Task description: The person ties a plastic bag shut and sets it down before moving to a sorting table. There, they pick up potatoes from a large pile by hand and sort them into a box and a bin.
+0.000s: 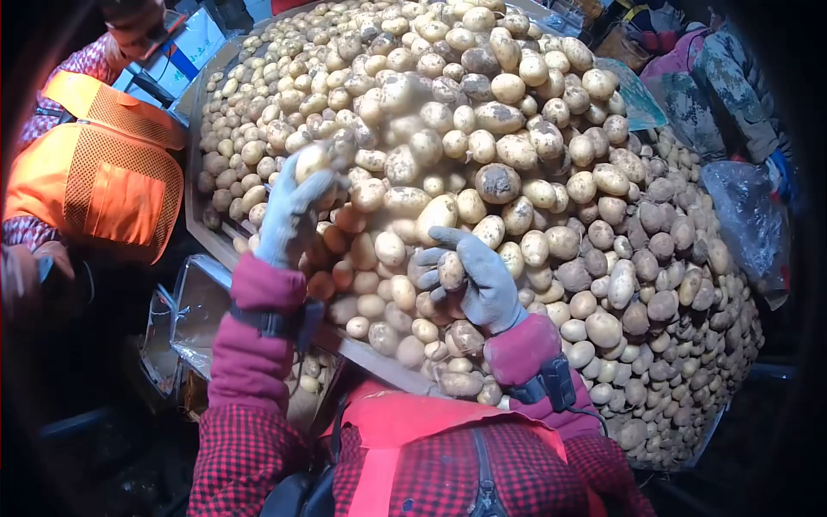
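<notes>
My left hand [297,207], in a dirty pale grey glove, reaches over the near left side of a big heap of potatoes [517,151]. Its fingers are bent around a pale potato [312,161] at their upper end; a blurry patch hides part of the fingertips. Lower and to the right, my right hand [484,280], gloved alike, has its fingers curled about a small potato [450,270] just above the heap. Several potatoes under and between the hands are partly in shadow. Many are smeared with dark soil.
A person in an orange vest [108,177] is at the left edge of the heap. A wooden rim [383,366] runs along the near side. Clear plastic-wrapped boxes [194,314] stand at the lower left. A plastic bag [748,220] and camouflage cloth [732,90] lie at the right.
</notes>
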A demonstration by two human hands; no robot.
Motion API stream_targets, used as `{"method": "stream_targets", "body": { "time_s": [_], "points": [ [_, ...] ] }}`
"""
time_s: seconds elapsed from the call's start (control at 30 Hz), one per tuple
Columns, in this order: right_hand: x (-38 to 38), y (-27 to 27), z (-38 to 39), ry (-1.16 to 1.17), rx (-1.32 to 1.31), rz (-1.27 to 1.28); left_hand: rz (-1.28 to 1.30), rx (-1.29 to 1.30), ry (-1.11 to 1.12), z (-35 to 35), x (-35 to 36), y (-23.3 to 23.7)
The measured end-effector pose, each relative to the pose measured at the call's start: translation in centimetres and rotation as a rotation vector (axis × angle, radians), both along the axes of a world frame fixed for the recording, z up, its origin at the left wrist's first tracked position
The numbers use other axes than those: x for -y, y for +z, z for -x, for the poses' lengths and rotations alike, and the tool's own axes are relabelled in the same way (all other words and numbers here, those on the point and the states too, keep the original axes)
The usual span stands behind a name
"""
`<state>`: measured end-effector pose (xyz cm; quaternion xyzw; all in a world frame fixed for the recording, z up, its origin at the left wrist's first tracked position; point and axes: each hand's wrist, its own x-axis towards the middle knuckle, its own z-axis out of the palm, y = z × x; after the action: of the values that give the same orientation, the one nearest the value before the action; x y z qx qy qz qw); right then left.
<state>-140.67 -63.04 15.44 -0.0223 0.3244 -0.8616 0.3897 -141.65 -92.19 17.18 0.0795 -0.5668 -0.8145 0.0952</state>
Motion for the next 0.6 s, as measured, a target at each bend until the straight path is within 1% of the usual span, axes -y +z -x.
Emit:
{"method": "stream_targets", "body": {
  "time_s": [0.07, 0.1, 0.13, 0.17, 0.2, 0.23, 0.27, 0.33, 0.37, 0.4, 0.43, 0.47, 0.5, 0.53, 0.57, 0.6],
  "points": [
    [0.1, 0.0, -0.1, 0.025, -0.07, -0.058, -0.083, -0.018, 0.075, -3.3, 0.0, -1.6],
    [0.1, 0.1, -0.1, 0.04, -0.092, -0.09, -0.073, 0.053, 0.105, -5.3, 0.1, -2.7],
    [0.1, 0.3, -0.3, 0.056, -0.113, -0.124, -0.065, 0.058, 0.136, -6.8, 0.0, -3.8],
    [0.3, 0.8, -0.6, 0.055, -0.141, -0.212, -0.072, 0.059, 0.147, -8.5, -0.4, -4.7],
    [0.6, 1.5, -1.1, 0.039, -0.163, -0.292, -0.082, 0.055, 0.155, -9.6, -1.0, -4.6],
    [1.0, 2.4, -1.6, 0.022, -0.191, -0.374, -0.182, 0.021, 0.232, -10.4, -2.0, -4.0],
    [1.2, 2.9, -2.0, 0.003, -0.223, -0.457, -0.193, 0.033, 0.251, -10.8, -1.8, -4.3],
    [1.3, 3.4, -2.5, -0.13, -0.442, -0.63, -0.222, 0.055, 0.288, -11.7, -1.2, -4.4],
    [1.5, 3.7, -2.5, -0.2, -0.554, -0.712, -0.189, 0.083, 0.338, -12.0, -1.3, -4.4],
    [1.9, 4.0, -2.4, -0.276, -0.67, -0.788, -0.137, 0.057, 0.316, -11.9, -1.3, -4.7],
    [1.9, 4.6, -1.4, -0.357, -1.114, -0.977, -0.085, 0.032, 0.294, -11.8, -1.1, -5.2],
    [1.7, 4.1, 0.1, -0.355, -1.513, -1.16, -0.033, 0.008, 0.274, -11.8, -0.8, -5.5],
    [2.4, 3.9, 0.8, -0.249, -1.613, -1.338, -0.051, -0.005, 0.27, -11.9, -0.6, -5.6],
    [3.0, 3.6, 1.1, -0.13, -1.708, -1.518, -0.227, -0.027, 0.256, -12.1, -0.5, -5.4],
    [3.5, 2.7, 1.7, -0.055, -1.81, -1.605, -0.209, 0.074, 0.224, -12.6, -0.6, -4.9],
    [4.1, 2.1, 1.8, -0.083, -1.837, -1.664, -0.116, 0.059, 0.215, -12.3, 0.8, -5.4]
  ]
}}
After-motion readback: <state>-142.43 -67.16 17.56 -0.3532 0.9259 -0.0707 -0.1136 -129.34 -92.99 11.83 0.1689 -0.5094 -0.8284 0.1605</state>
